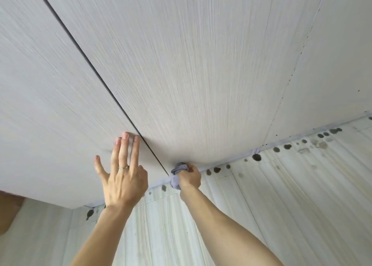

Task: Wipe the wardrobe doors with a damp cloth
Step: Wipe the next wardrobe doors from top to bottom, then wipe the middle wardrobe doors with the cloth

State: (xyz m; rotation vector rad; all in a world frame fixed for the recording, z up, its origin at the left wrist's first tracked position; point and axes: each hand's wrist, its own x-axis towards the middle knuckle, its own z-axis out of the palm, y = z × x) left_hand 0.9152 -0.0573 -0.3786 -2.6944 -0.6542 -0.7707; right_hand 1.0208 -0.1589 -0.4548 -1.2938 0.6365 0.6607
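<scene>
step: wiping top edge of pale wood-grain wardrobe door | right hand clutches crumpled grey-lilac cloth against it | left hand flat, fingers straight, on neighbouring door just left of grip | next, I judge: firm sweep rightward from grip along the edge

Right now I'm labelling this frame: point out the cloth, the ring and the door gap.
cloth (pixel 178 168): head view, bunched upper fold.
ring (pixel 123 167): head view, band's front.
door gap (pixel 90 64): head view, dark line midway.
</scene>
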